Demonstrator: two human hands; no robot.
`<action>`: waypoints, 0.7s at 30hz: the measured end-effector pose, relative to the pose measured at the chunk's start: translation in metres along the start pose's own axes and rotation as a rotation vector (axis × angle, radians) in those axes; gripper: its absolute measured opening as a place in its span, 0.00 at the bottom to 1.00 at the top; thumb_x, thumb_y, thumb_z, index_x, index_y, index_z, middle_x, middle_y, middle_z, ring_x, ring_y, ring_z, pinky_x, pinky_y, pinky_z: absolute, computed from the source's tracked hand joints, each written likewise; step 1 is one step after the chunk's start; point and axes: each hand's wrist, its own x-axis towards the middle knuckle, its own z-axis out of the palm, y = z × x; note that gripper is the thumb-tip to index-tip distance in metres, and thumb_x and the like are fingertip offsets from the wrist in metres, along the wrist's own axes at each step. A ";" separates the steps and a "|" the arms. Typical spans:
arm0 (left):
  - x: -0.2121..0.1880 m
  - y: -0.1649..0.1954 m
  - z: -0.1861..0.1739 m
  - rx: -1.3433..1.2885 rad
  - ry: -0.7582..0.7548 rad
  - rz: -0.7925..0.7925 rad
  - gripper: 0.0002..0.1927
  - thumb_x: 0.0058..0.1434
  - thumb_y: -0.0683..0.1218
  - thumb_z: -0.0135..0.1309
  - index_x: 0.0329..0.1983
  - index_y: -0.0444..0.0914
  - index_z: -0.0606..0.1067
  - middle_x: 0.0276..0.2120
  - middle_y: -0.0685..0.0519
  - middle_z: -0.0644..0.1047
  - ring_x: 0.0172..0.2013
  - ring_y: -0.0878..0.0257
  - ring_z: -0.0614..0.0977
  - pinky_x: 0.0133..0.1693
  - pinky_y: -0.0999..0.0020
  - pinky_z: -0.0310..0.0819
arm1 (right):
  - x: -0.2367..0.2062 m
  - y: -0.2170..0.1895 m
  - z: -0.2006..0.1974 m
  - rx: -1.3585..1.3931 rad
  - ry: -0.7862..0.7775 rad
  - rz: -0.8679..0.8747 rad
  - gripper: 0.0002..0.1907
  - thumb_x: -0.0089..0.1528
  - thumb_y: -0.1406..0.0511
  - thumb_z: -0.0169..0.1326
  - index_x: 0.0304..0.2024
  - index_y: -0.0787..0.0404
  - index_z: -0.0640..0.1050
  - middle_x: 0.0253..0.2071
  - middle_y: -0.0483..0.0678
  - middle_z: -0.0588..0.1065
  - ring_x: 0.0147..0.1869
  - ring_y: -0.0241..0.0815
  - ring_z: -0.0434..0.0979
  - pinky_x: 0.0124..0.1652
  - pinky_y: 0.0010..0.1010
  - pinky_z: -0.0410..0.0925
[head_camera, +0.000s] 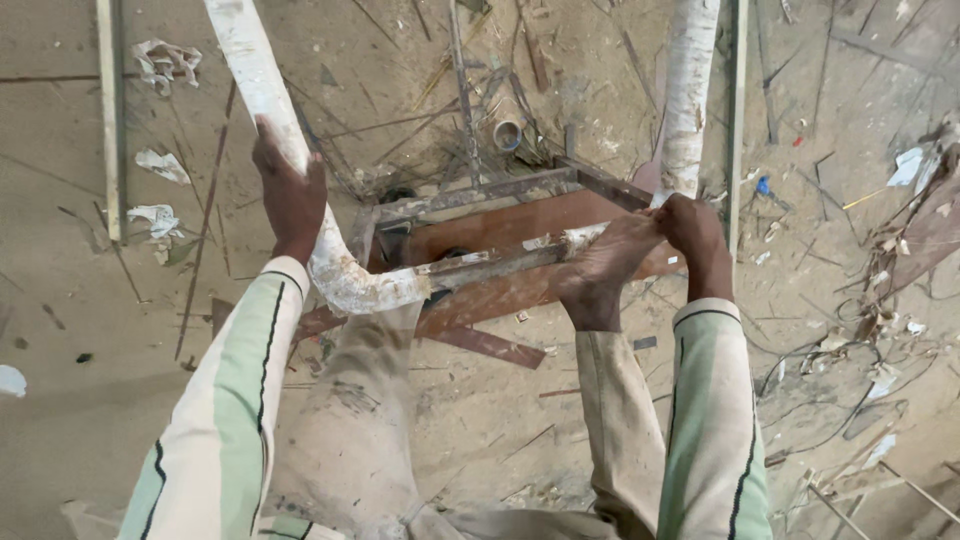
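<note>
Pipe — a white, U-bent length — crosses the middle of the head view, its bend lying on a rusty metal frame on the dusty floor. Left hand has its fingers wrapped round the left limb; right hand is clenched round the right limb. A bare foot presses on the frame's bar beside the right hand — seemingly to pin the work down. Wire scraps and paper litter the ground.
</note>
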 end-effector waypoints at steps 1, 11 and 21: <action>-0.010 -0.001 -0.001 -0.015 -0.002 -0.003 0.47 0.74 0.50 0.58 0.82 0.38 0.41 0.71 0.28 0.59 0.67 0.30 0.67 0.64 0.46 0.69 | -0.001 0.002 -0.001 0.013 0.002 -0.031 0.10 0.66 0.62 0.57 0.39 0.63 0.83 0.37 0.64 0.79 0.44 0.64 0.81 0.44 0.49 0.73; -0.038 -0.011 -0.007 -0.015 0.038 -0.062 0.46 0.73 0.49 0.58 0.82 0.38 0.42 0.65 0.31 0.68 0.60 0.34 0.75 0.58 0.48 0.75 | -0.028 -0.024 -0.027 0.230 0.030 0.135 0.13 0.69 0.62 0.50 0.49 0.62 0.80 0.43 0.61 0.79 0.47 0.61 0.80 0.47 0.47 0.71; -0.033 -0.016 -0.026 0.055 0.039 -0.083 0.47 0.72 0.48 0.58 0.82 0.38 0.41 0.62 0.33 0.69 0.56 0.35 0.78 0.53 0.48 0.77 | -0.083 -0.140 -0.059 -0.091 0.030 0.067 0.33 0.61 0.50 0.59 0.67 0.51 0.70 0.67 0.61 0.65 0.72 0.65 0.57 0.67 0.51 0.56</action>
